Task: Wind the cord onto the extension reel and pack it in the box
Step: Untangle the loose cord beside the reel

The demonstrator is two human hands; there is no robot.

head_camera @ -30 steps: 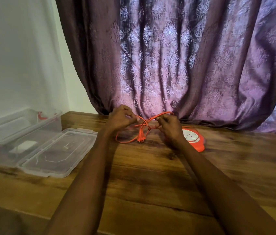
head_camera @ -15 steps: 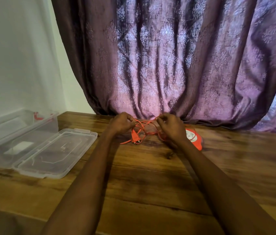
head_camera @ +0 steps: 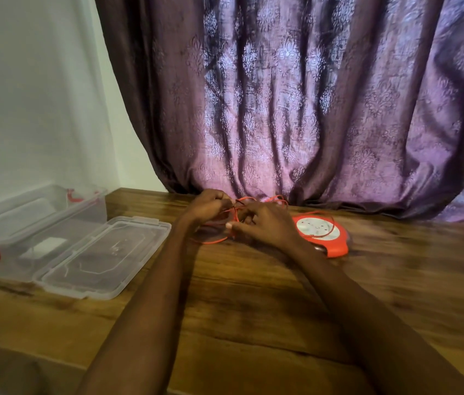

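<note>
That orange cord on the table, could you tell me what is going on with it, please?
A person is working the loose orange cord with both hands at the back of the wooden table. The left hand grips it and the right hand pinches it. The reel lies flat to the right, a strand trailing across it. The clear box sits open on the left, its lid beside it.

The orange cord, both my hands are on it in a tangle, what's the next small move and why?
Probably tease the loops apart before winding. The orange cord sits bunched between the left hand and right hand, none of it visibly wound on the reel, which lies flat beside them.
</note>
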